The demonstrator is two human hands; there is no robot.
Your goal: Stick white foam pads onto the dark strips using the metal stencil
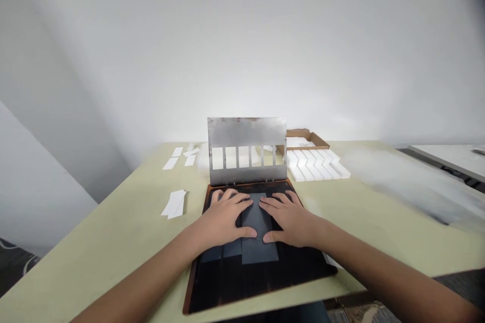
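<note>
A black board (pixel 261 280) with a brown edge lies near the front of the table. At its far side a metal frame (pixel 246 131) with a row of rectangular cutouts stands raised on hinges. My left hand (pixel 227 217) rests on the board with fingers spread, its thumb and fingertips at a dark grey strip (pixel 259 252). From the other side my right hand (pixel 290 217) touches the same strip, fingers also spread. Another dark strip (pixel 232 248) shows partly beneath my left hand. Neither hand is closed around anything.
White paper strips (pixel 175 204) lie on the pale green table (pixel 125 232) at the left, with several more (pixel 177 152) farther back. Behind the right side are folded white pieces (pixel 317 165) and a cardboard box (pixel 320 141). Cloudy plastic (pixel 409 186) sits at the right.
</note>
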